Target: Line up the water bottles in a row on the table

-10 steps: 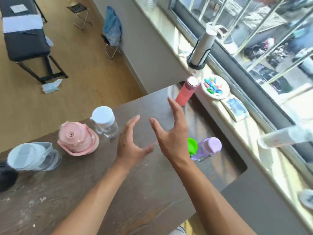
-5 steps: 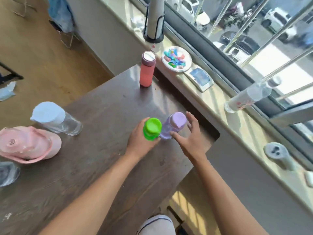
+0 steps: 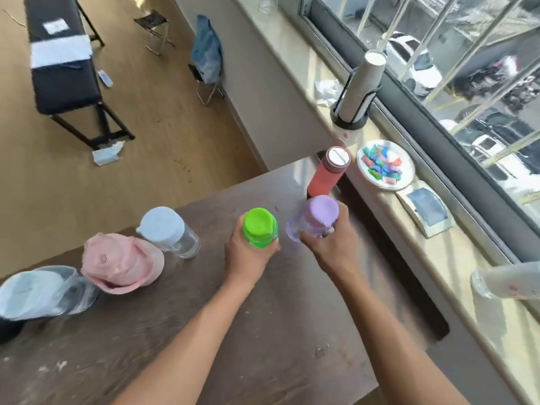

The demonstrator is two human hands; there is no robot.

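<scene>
1. While both bottles stand close together near the middle of the desk [image 3: 263, 331], the head view shows the left hand [image 3: 248, 255] wrapped around the green-capped bottle [image 3: 259, 228] just below its lid, and the right hand [image 3: 330, 244] clasping the purple-capped bottle [image 3: 317, 216] the same way, just right of the green one.
2. Taking the green-capped bottle as the marker: the red flask [image 3: 327, 173] stands beyond it and to its right, at the desk's far corner; the white-capped clear bottle [image 3: 169, 232] is to its left, then the pink bottle [image 3: 122, 263], then a pale-lidded clear bottle [image 3: 43, 293] at the far left edge.
3. Judging by look, the two held bottles are rigid plastic, probably light if empty, though their fill cannot be told. Smooth walls may slip, so a grip round the body under the cap seems soundest.
4. The lids are wide and the bodies tall, so a bottle could tip if set down tilted; each likely wants lowering flat onto its base.
5. The row looks unfinished, with these two yet to be placed between the white-capped bottle and the flask.
</scene>
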